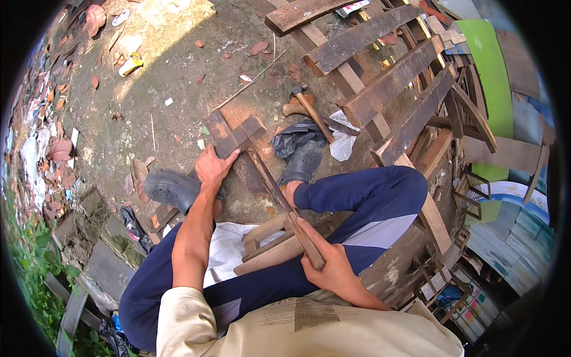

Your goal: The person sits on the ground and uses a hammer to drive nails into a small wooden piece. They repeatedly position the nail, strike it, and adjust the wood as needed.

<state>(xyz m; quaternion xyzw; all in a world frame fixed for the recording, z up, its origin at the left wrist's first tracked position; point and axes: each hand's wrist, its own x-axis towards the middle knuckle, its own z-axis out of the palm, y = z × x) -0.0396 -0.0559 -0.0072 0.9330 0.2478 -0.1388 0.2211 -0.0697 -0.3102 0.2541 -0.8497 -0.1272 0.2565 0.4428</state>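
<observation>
My right hand (332, 266) is wrapped round the wooden handle of a handsaw (306, 239). Its long, narrow blade slants away from me and reaches a short brown wood block (247, 133). My left hand (214, 165) presses on the near-left edge of that block, with the thumb along it and the fingers bent against its side. Under the block lies a dark board (248, 172) on the ground, between my grey clogs. Reddish sawdust (241, 113) is scattered just beyond the block. Where the teeth meet the wood is too small to tell.
A hammer (312, 114) lies by a black plastic bag (297, 138) past my right foot. Slatted dark planks (392, 83) stand on the right. Between my legs are a pale wood piece (270, 253) and a white sack (229, 247). Litter and leaves line the left.
</observation>
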